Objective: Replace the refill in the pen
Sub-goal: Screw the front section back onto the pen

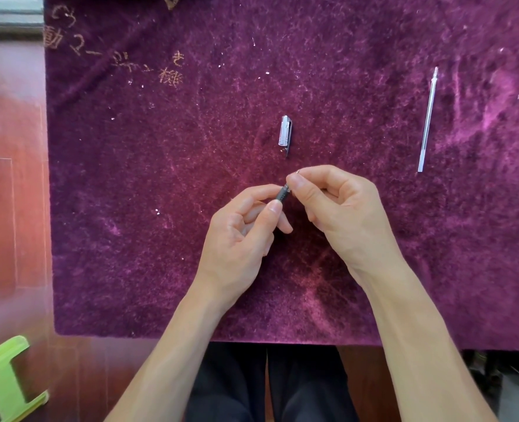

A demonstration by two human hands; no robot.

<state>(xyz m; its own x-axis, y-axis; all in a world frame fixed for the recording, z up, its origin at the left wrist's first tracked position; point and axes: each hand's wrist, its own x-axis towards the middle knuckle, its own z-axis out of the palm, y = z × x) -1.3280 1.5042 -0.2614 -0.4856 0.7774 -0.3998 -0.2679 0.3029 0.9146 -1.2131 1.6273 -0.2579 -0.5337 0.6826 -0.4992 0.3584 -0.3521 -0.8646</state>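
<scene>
Right now we are looking down at two bare hands working over a purple velvet cloth (160, 208) spread on a table. Our left hand (240, 236) is pinching the dark grip section of the pen (282, 194) between thumb and forefinger, steadying it. Our right hand (340, 208) is closing its fingertips on the pen's tip end, likely to unscrew it or draw out the refill; the fingers are hiding that part, so we cannot tell which. Just beyond the hands, the clear cap (285, 132) is lying set aside, out of the way. Far off to the right, well apart, a thin clear refill (427, 120) is lying alone, probably waiting within reach of the right hand.
</scene>
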